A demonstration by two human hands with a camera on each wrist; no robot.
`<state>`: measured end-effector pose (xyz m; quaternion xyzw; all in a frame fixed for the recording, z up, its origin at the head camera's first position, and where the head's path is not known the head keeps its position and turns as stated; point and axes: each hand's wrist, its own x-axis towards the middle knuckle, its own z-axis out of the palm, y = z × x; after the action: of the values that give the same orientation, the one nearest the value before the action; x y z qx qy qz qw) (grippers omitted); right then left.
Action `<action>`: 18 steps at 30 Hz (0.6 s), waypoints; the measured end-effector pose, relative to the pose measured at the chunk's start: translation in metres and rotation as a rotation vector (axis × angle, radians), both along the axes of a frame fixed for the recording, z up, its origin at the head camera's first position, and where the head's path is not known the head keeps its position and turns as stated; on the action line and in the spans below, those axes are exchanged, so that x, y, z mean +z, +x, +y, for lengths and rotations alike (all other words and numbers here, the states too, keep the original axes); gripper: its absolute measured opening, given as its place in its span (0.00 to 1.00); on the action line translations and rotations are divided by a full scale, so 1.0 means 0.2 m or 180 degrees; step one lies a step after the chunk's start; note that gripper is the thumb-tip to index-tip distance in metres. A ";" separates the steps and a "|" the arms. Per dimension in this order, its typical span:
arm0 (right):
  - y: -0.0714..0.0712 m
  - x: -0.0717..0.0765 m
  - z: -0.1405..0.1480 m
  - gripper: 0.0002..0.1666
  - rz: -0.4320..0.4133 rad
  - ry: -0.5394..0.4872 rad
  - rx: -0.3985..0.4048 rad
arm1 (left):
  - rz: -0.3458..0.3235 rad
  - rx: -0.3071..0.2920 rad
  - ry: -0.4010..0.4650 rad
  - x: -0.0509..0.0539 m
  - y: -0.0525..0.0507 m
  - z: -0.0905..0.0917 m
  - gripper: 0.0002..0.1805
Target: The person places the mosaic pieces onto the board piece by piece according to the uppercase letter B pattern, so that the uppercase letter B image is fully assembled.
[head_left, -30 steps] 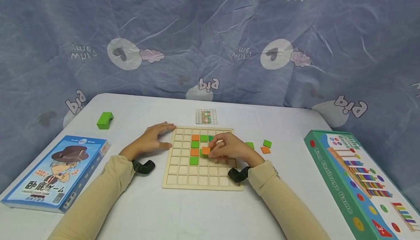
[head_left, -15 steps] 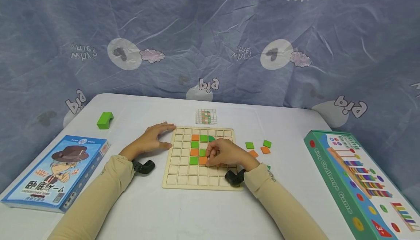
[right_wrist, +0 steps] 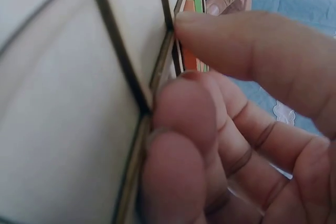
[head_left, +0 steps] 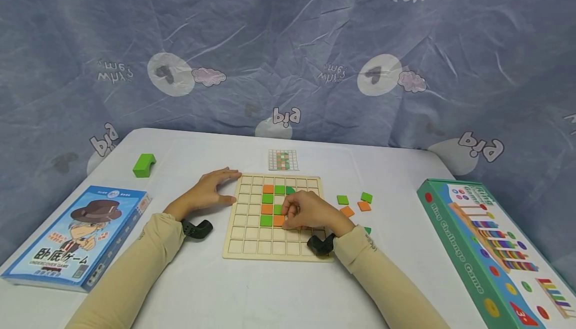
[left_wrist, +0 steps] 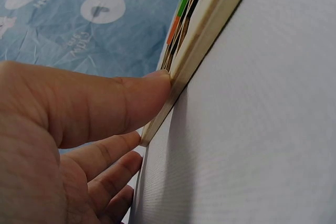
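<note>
On a white table [head_left: 202, 289] lies a wooden board [head_left: 279, 247]; the left hand [head_left: 203, 191], thumb and fingers spread, touches its left edge; the right hand [head_left: 310, 210] has curled fingers, whether pinching I cannot tell; at its thumb, an orange tile [head_left: 278, 220] sits in a square, probably being seated; next calls for releasing without nudging the green tile [head_left: 266, 220] beside it.
</note>
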<state>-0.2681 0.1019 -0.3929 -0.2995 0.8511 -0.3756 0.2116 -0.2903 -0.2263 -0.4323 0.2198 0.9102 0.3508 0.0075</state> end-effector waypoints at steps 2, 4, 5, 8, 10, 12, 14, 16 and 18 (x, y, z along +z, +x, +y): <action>0.00 0.00 0.01 0.11 -0.0020 -0.0020 0.0033 | -0.0006 -0.0001 0.0002 0.00 0.00 0.00 0.43; -0.01 0.00 0.02 0.08 -0.0046 -0.0064 0.0074 | -0.0014 -0.0004 0.0003 -0.01 -0.01 0.01 0.43; -0.01 0.00 0.02 0.08 -0.0090 -0.0111 0.0096 | -0.0014 -0.0009 0.0006 -0.01 -0.01 0.01 0.43; 0.00 0.01 0.05 0.07 -0.0298 -0.0321 0.0135 | -0.0006 -0.0022 -0.0002 -0.01 -0.02 0.01 0.43; 0.00 0.02 0.07 0.10 -0.0469 -0.0503 0.0119 | 0.0007 -0.0025 -0.0014 -0.01 -0.02 0.01 0.43; 0.02 0.04 0.11 0.14 -0.0608 -0.0695 0.0075 | 0.0031 -0.0020 -0.0045 -0.01 -0.02 0.01 0.43; 0.05 0.06 0.15 0.17 -0.0672 -0.0881 -0.0014 | 0.0066 -0.0011 -0.0058 -0.01 -0.01 0.00 0.43; 0.08 0.08 0.20 0.19 -0.0719 -0.1037 -0.0172 | 0.0097 -0.0012 -0.0070 -0.01 -0.01 -0.01 0.42; 0.12 0.10 0.25 0.21 -0.0707 -0.1126 -0.0357 | 0.0115 -0.0021 -0.0070 -0.01 -0.01 -0.01 0.42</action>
<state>-0.2447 0.1518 -0.3721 -0.2409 0.7588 -0.5610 0.2270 -0.2921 -0.2273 -0.4343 0.2290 0.9133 0.3367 -0.0053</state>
